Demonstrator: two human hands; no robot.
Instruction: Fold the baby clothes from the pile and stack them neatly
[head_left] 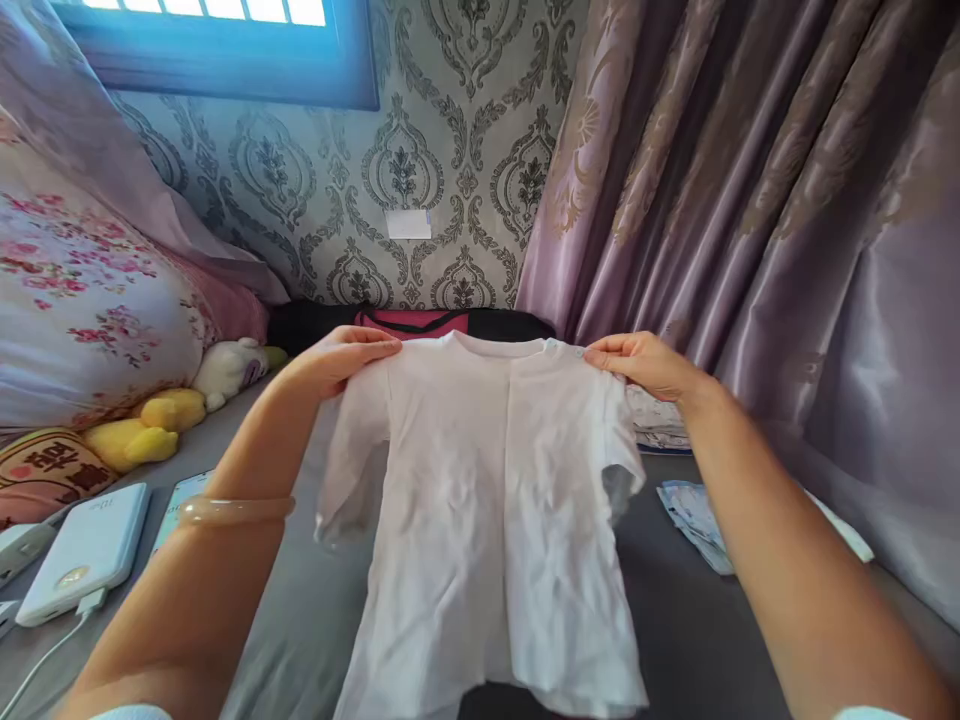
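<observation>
A small white long-sleeved baby garment [450, 480] hangs spread out between my two hands, its neckline at the top. My left hand [337, 355] pinches one shoulder, and a pale bangle [236, 510] circles that forearm. The opposite shoulder, beside small snaps near the neck, is pinched by my right hand [649, 362]. Its lower part drapes towards me, with the bottom partly beyond the frame. Behind my right hand lies a stack of folded cloth [660, 425], partly hidden. A flat bluish-white packet or cloth [697, 520] rests near my right forearm.
The grey bed sheet [300, 620] holds a white power bank [86, 550] with a cable, a phone [180, 500], a yellow plush toy [142, 430] and a white plush toy [229, 370] at left. Purple curtains [720, 200] hang at right; a black-and-pink bag [420, 320] lies against the wall.
</observation>
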